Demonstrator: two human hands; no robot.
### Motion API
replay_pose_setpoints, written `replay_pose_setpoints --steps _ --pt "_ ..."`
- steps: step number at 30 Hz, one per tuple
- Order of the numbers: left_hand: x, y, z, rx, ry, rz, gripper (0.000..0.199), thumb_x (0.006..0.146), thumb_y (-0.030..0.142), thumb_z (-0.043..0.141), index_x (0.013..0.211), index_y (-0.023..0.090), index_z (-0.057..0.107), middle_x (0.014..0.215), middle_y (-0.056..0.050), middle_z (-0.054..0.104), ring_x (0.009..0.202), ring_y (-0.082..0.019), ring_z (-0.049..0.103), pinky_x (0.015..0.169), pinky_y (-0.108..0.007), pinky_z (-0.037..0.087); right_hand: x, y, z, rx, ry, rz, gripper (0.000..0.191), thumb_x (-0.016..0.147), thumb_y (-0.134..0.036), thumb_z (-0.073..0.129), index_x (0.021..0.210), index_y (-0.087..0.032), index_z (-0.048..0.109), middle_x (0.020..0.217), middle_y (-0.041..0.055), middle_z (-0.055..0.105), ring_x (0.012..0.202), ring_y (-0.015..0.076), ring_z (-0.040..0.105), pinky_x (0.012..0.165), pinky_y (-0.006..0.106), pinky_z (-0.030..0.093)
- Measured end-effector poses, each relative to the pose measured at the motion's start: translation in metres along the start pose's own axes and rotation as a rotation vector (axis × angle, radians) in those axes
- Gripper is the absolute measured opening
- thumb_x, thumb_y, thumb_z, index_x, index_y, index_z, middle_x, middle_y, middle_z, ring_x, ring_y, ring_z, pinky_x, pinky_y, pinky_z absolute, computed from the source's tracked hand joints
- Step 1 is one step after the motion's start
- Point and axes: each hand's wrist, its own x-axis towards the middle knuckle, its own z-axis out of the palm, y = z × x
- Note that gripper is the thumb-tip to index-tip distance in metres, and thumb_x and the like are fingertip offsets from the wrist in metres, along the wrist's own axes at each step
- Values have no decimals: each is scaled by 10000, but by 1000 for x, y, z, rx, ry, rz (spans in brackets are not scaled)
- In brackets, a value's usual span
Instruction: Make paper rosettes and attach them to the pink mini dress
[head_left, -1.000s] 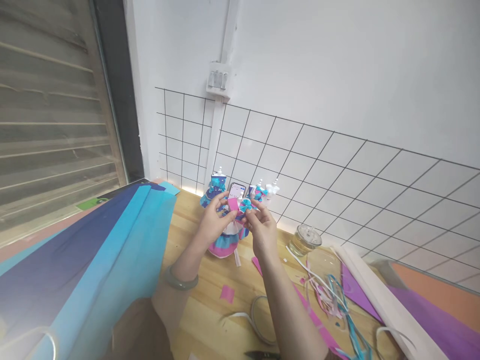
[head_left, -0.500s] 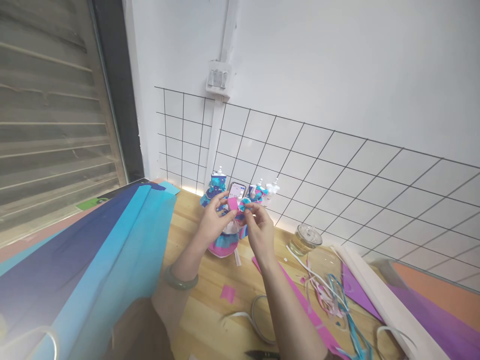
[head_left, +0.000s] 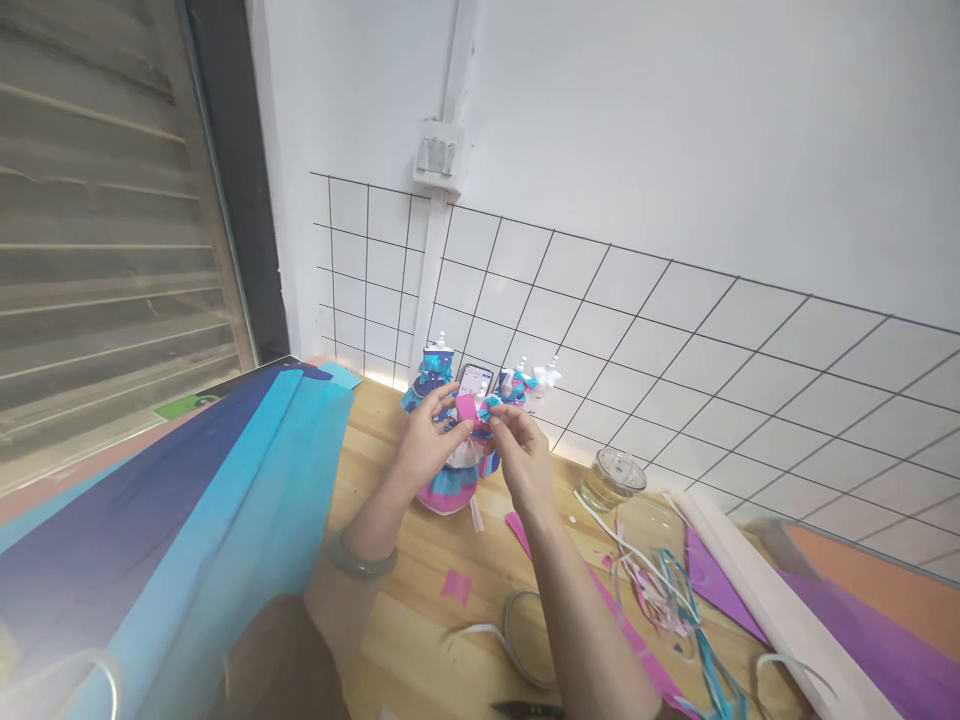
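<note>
A small pink piece is pinched between the thumb and fingers of my left hand. Close to its right, my right hand grips a small round blue and white pleated piece. Behind and below both hands stands a small dress form in a pink, white and blue skirt. Another form in a blue ruffled dress is at the back left. A lit phone stands upright behind my hands. To its right are a dressed form and a white bare one.
Blue and purple sheets cover the left side. A glass cup is right of my hands. Tangled ribbons, a pink strip, a white roll and a pink scrap lie on the wooden table.
My right hand and forearm have shifted very slightly to the right. Both hands keep their grips, and the pink piece and round piece stay close together.
</note>
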Motion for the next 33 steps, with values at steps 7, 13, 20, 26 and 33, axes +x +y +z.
replay_pose_setpoints --steps 7,13,20,26,33 --pt "0 -2 -1 26 -5 6 508 689 211 608 1169 215 442 1158 -101 517 1101 -224 460 851 -338 434 1 0 -3 3 -37 8 137 775 -296 495 868 -210 547 619 -44 476 480 99 477 461 222 364" --pt "-1 1 0 13 -4 -9 507 686 214 610 1165 219 443 1156 -97 517 1091 -226 470 854 -350 432 -1 2 -8 32 -34 21 157 762 -301 509 883 -218 565 595 -48 450 476 97 459 473 228 368" --pt "0 -1 0 -30 -2 -31 519 673 226 627 1160 206 450 1154 -112 522 1072 -235 487 865 -377 429 1 3 -8 79 -13 98 192 724 -326 554 863 -199 593 564 -50 457 450 82 380 438 218 329" --pt "0 2 0 17 -11 -10 507 687 205 609 1166 202 443 1133 -105 535 1084 -215 476 862 -346 435 5 1 -8 93 37 106 145 691 -264 580 792 -169 623 550 -52 440 481 71 343 468 205 281" --pt "-1 1 0 26 -1 2 471 687 203 604 1138 216 467 1190 -90 498 1114 -218 446 855 -337 434 8 0 -7 84 8 86 222 702 -381 580 685 -159 585 528 -52 398 478 78 321 469 210 265"
